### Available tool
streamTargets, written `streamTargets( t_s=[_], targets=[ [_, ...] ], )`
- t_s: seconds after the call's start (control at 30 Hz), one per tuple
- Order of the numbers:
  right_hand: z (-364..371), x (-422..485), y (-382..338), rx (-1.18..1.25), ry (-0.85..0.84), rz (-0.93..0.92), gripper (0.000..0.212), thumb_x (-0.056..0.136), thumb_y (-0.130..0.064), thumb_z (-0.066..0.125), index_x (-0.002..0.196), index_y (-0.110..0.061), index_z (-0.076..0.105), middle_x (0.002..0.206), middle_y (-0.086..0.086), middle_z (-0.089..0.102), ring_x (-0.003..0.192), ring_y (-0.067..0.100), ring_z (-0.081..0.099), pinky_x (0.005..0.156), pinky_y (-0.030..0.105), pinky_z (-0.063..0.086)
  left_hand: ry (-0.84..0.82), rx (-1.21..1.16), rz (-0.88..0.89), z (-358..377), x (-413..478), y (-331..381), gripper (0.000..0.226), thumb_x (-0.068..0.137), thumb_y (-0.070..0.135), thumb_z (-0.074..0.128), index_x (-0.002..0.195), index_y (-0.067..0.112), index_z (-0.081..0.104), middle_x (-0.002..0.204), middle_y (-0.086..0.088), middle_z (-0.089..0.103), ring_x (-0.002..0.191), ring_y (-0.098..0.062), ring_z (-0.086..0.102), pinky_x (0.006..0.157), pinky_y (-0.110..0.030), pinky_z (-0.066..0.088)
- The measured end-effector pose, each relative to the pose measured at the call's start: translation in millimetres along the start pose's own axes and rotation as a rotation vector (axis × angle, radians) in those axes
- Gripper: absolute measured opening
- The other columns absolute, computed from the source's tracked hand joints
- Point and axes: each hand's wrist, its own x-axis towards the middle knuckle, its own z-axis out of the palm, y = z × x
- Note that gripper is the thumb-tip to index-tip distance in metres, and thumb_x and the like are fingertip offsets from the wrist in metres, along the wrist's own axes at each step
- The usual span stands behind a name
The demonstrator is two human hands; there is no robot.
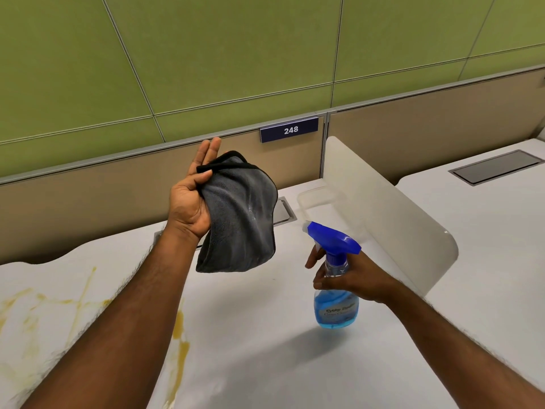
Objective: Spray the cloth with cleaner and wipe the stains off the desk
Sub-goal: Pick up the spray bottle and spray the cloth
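Note:
My left hand [191, 199] holds a grey cloth [239, 216] with black edging up in the air, thumb pinching its top edge, and the cloth hangs down facing right. A wet patch shows on the cloth. My right hand [351, 278] grips the neck of a clear spray bottle [336, 293] holding blue liquid, raised above the white desk [265, 364], its blue nozzle aimed left at the cloth. Yellow stains [180, 335] streak the desk at the lower left, partly hidden by my left arm.
A white divider panel [383, 214] stands on the desk to the right. A cable hatch [283, 211] lies behind the cloth and another hatch [495, 166] sits on the neighbouring desk. A beige partition with a "248" sign [290, 130] runs along the back.

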Motion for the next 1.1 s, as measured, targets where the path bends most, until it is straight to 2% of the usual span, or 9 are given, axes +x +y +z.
streamTargets(
  t_s=[0.1, 0.27, 0.47, 0.6, 0.7, 0.9, 1.1],
  targets=[
    [-1.1, -2.0, 3.8, 0.0, 0.025, -0.014, 0.041, 0.075, -0.004, 0.078, 0.104, -0.025, 0.059, 0.104, -0.007, 0.071, 0.09, 0.025, 0.07, 0.077, 0.029, 0.058, -0.001, 0.002, 0.002, -0.2, -0.7, -0.7, 0.066, 0.077, 0.001, 0.039, 0.143, 0.01, 0.041, 0.146, -0.001, 0.048, 0.125, -0.015, 0.057, 0.099, -0.029, 0.047],
    [-5.6, 0.2, 7.4, 0.011, 0.06, -0.044, 0.059, 0.073, -0.009, 0.078, 0.123, -0.029, 0.053, 0.11, -0.004, 0.07, 0.086, 0.025, 0.07, 0.076, 0.027, 0.057, 0.01, -0.012, -0.013, -2.2, -3.0, -7.3, 0.06, 0.078, 0.001, 0.039, 0.137, 0.011, 0.047, 0.14, 0.0, 0.054, 0.126, -0.015, 0.057, 0.099, -0.029, 0.046],
    [-24.9, 4.7, 34.6, -0.112, 0.288, 0.023, 0.053, 0.075, -0.001, 0.078, 0.112, -0.033, 0.055, 0.096, -0.018, 0.071, 0.094, 0.007, 0.067, 0.075, 0.022, 0.051, -0.006, -0.019, -0.031, -2.5, -6.4, -17.4, 0.061, 0.078, 0.0, 0.038, 0.138, 0.01, 0.046, 0.14, -0.001, 0.053, 0.126, -0.015, 0.056, 0.097, -0.028, 0.048],
    [-39.5, 11.3, 45.6, -0.117, 0.406, 0.039, 0.052, 0.075, -0.001, 0.077, 0.11, -0.034, 0.057, 0.091, -0.012, 0.072, 0.091, 0.011, 0.069, 0.079, 0.027, 0.053, -0.01, -0.015, -0.04, -0.8, -8.4, -26.1, 0.061, 0.077, 0.0, 0.039, 0.137, 0.01, 0.046, 0.142, -0.002, 0.051, 0.122, -0.014, 0.059, 0.093, -0.026, 0.051],
    [-47.7, 20.8, 51.8, -0.146, 0.467, 0.061, 0.047, 0.075, -0.001, 0.077, 0.106, -0.033, 0.06, 0.086, -0.008, 0.071, 0.086, 0.012, 0.069, 0.08, 0.03, 0.054, -0.021, -0.009, -0.048, 0.7, -9.1, -32.4, 0.061, 0.077, 0.001, 0.04, 0.137, 0.011, 0.046, 0.14, 0.0, 0.053, 0.123, -0.014, 0.059, 0.093, -0.026, 0.051],
    [-54.0, 41.3, 66.2, -0.139, 0.631, 0.109, 0.036, 0.077, -0.002, 0.077, 0.108, -0.01, 0.061, 0.101, 0.004, 0.07, 0.091, 0.019, 0.066, 0.089, 0.039, 0.054, -0.009, 0.001, -0.058, -1.1, -9.2, -45.7, 0.056, 0.082, -0.002, 0.036, 0.135, 0.011, 0.049, 0.132, 0.003, 0.063, 0.126, -0.016, 0.056, 0.095, -0.027, 0.05],
    [-50.7, 49.1, 77.4, -0.158, 0.716, 0.124, 0.03, 0.079, -0.007, 0.077, 0.105, -0.009, 0.061, 0.098, 0.005, 0.068, 0.093, 0.022, 0.064, 0.092, 0.048, 0.054, -0.019, 0.014, -0.073, 0.0, -12.4, -53.4, 0.063, 0.076, 0.0, 0.042, 0.138, 0.01, 0.046, 0.133, 0.002, 0.063, 0.127, -0.014, 0.055, 0.099, -0.026, 0.047]
  ],
)
